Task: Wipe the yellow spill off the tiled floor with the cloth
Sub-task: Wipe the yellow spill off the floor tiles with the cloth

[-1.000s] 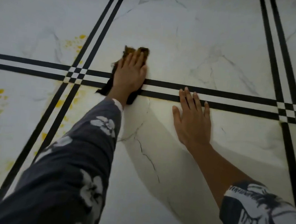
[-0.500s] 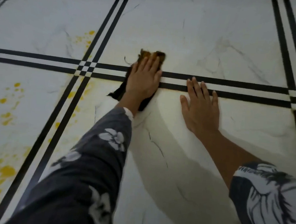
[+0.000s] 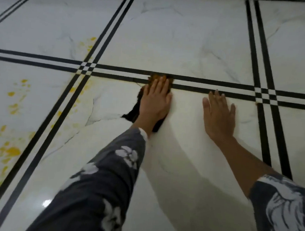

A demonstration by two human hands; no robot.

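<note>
Cloth (image 3: 136,108) pinned flat under left hand (image 3: 155,102), on white tile just below black double line; palm pressure judged needed for rubbing. Left fingers (image 3: 159,84) extended, held close together, tips reaching stained front edge of cloth at line. Nothing gripped, only pressed.

Right hand (image 3: 218,116) laid flat on bare floor (image 3: 198,37) beside, apart from cloth; judged placed as body support. Right fingers slightly spread, nothing held.

Yellow spill (image 3: 10,150) seen well to left, across black lines; not yet reached by cloth.
</note>
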